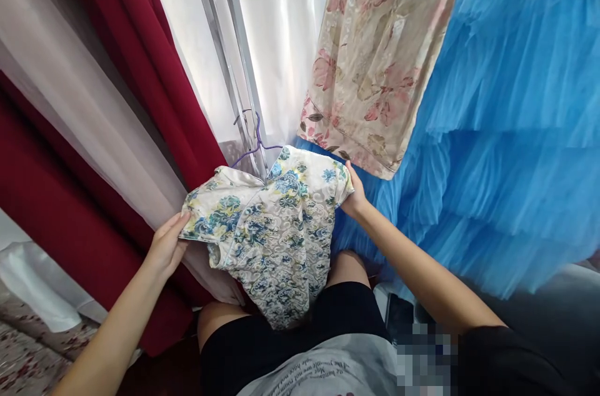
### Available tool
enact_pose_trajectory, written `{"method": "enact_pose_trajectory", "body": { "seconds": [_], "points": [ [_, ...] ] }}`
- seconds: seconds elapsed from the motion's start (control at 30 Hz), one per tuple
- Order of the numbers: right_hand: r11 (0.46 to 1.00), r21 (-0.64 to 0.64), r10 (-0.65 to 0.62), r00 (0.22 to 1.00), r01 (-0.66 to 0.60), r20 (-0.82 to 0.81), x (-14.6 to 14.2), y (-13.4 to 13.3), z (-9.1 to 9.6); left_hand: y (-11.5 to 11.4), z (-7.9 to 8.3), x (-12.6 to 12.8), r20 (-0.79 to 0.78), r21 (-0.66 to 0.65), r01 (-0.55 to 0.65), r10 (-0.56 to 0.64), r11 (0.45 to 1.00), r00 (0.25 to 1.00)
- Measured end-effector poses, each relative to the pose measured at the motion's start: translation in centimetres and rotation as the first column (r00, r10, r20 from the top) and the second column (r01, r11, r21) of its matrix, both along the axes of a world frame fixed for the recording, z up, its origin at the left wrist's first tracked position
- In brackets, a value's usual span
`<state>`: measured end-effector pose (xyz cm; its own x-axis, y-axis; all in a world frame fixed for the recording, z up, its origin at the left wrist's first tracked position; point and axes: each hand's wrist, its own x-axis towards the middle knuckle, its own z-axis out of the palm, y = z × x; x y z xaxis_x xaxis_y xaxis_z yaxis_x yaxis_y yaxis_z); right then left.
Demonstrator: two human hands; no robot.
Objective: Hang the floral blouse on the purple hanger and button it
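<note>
A short-sleeved floral garment (pixel 276 233), white with blue, green and yellow flowers, hangs spread out in front of my legs. It is on a purple hanger (pixel 259 141), whose lower part is hidden inside the neckline. My left hand (pixel 169 238) pinches the edge of one sleeve, its thumb on top of the cloth. The other sleeve's edge is in my right hand (pixel 355 193), with the fingers partly behind the fabric. Between both hands the shoulders are stretched out, and the lower part tapers down toward my lap.
Dark red curtains (pixel 140 65) and a pale sheer curtain (pixel 94 84) hang at the left. Behind the hanger stands a metal frame (pixel 229 27) before a white curtain (pixel 276 21). A beige floral cloth (pixel 379 59) and a layered blue tulle dress (pixel 506 133) hang at the right.
</note>
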<state>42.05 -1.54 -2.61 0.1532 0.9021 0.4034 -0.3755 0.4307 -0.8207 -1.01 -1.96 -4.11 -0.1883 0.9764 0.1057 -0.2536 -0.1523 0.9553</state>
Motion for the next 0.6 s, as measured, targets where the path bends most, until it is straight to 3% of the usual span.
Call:
{"method": "enact_pose_trajectory", "body": {
  "seconds": [0.1,0.2,0.27,0.33,0.4,0.47,0.53,0.6],
  "points": [
    [0.997,-0.060,0.042,0.999,-0.042,-0.008,1.0,-0.9,1.6,-0.3,1.2,0.7,0.064,0.045,-0.054,0.051,0.998,0.997],
    [0.996,-0.077,0.045,0.999,-0.043,0.029,1.1,-1.6,4.0,-0.3,3.6,2.1,0.131,0.058,-0.118,0.109,0.991,0.985],
    [0.996,-0.086,0.015,1.000,-0.015,-0.004,1.0,-1.8,5.2,-0.4,5.5,3.3,0.125,0.137,-0.119,0.102,0.983,0.987],
    [0.994,-0.104,-0.035,0.995,0.025,-0.090,1.0,-2.3,5.6,-0.8,7.3,4.3,0.013,0.297,-0.066,0.066,0.952,0.998],
    [0.989,-0.109,-0.118,0.980,0.101,-0.161,1.1,-3.8,5.1,-1.4,8.7,5.2,-0.203,0.488,-0.022,0.137,0.872,0.969],
    [0.966,-0.081,-0.256,0.953,0.246,-0.163,1.0,-6.7,3.6,-2.2,9.3,6.1,-0.447,0.651,0.026,0.356,0.758,0.821],
    [0.915,-0.011,-0.404,0.911,0.404,-0.083,0.4,-10.8,1.6,-2.8,8.9,7.0,-0.614,0.736,0.147,0.561,0.661,0.555],
    [0.904,0.059,-0.428,0.901,0.424,0.068,-1.0,-15.4,-0.6,-3.0,7.5,8.3,-0.699,0.714,0.299,0.635,0.632,0.328]
  ]
}}
